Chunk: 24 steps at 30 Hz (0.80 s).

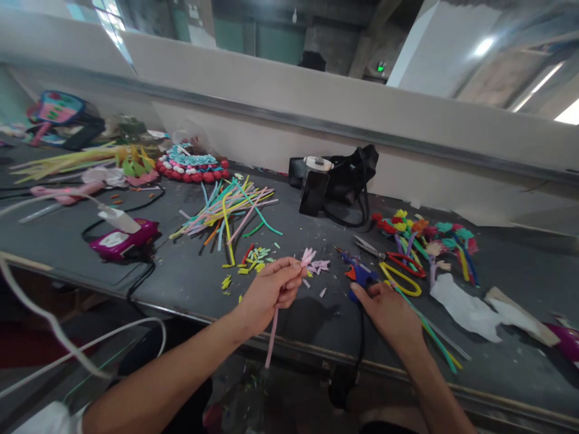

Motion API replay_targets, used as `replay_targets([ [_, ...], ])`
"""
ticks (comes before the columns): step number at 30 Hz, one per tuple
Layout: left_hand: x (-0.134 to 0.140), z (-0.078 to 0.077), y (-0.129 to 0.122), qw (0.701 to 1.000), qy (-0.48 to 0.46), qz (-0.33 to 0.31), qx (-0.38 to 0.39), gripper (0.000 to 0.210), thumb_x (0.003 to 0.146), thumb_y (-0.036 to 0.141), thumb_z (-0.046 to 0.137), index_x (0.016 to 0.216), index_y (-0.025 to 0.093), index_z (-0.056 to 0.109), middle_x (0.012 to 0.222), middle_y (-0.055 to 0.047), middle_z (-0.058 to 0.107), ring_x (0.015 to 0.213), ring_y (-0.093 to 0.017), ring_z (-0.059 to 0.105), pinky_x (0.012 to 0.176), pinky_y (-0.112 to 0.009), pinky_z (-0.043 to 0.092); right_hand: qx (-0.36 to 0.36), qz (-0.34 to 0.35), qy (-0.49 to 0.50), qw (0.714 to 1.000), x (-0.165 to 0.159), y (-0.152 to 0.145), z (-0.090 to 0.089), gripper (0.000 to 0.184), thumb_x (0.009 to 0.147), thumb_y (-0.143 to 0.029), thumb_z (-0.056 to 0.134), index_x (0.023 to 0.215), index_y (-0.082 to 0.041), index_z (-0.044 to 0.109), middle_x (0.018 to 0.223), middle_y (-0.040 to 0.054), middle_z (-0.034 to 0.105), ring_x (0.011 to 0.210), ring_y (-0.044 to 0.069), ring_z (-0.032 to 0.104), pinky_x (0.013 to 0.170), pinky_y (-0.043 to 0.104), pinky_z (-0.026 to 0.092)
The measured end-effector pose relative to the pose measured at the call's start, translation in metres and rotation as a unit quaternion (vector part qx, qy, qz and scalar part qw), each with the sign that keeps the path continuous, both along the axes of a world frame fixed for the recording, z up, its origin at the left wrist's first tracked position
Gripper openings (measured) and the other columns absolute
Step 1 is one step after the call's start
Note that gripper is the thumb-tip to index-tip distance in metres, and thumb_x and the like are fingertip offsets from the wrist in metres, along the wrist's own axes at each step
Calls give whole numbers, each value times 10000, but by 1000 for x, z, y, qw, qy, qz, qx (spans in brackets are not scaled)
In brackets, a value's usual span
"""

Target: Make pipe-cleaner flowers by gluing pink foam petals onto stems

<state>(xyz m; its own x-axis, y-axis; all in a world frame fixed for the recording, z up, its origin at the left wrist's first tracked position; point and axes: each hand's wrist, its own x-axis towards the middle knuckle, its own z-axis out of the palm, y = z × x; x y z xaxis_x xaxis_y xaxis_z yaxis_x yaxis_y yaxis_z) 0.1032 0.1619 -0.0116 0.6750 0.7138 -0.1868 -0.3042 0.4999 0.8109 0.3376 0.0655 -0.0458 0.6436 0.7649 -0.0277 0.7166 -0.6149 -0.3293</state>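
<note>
Held up over the table's front, a pink pipe-cleaner flower [309, 258] has its short petals fanned at the top and its stem [272, 342] hanging below. My left hand [279, 286] is closed around it, thumb and fingers pinching just beneath the petals. On the right, my right hand [391, 313] has its thumb and fingers around the blue glue gun [360, 275], whose nozzle points to the upper left; part of the grip is hidden. Lilac cut pieces [319, 266] lie behind the flower, yellow and green ones [257, 258] left of it.
Long coloured pipe cleaners [230, 208] lie left of centre. Red-and-yellow-handled scissors [402, 265] and finished flowers [425, 232] are at right, near white paper [465, 307]. A black bag [348, 178] stands against the wall. A purple power strip [124, 238] and cables occupy the left.
</note>
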Motion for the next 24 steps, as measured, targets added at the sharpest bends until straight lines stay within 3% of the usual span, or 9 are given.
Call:
replay_targets([
  [8,2,-3,-2,1000,5,-12,17,164,828,287,640,823,180,516,535,94,302,401,-21,170,402,-200,63,-6,-2,3,1000,-6,10,-7,511,789,-710,487,884,-216,577,739,82,698,796,276,686,630,318,422],
  [15,3,-5,-2,999,3,-23,29,188,823,304,652,789,163,533,600,62,382,445,-26,249,422,-202,98,12,-40,-7,999,-5,13,-5,307,836,-485,507,861,-197,609,806,87,695,783,263,663,621,320,422],
  [17,2,-5,-2,999,10,-31,34,201,819,319,654,775,157,543,573,72,348,437,-24,211,423,-206,87,74,-30,-40,996,-9,9,-1,339,842,-495,515,936,-185,614,797,77,681,749,252,643,623,325,429],
  [20,2,-2,-4,998,38,-26,52,223,810,349,658,763,154,560,533,89,296,427,-27,163,419,-211,70,259,58,-68,962,-27,3,9,299,856,-450,551,968,-185,634,802,49,659,703,196,604,674,309,460],
  [22,2,-1,-6,996,58,-18,70,231,809,367,657,772,154,573,527,91,295,431,-32,168,415,-208,81,349,127,-27,928,-42,0,15,227,882,-400,561,932,-199,655,802,30,653,670,157,587,654,273,469],
  [24,2,-1,-7,994,73,-14,83,238,813,383,652,790,156,582,538,89,308,437,-35,184,413,-202,100,381,176,24,907,-57,-3,21,161,889,-350,585,910,-213,667,787,10,648,649,132,584,603,239,465],
])
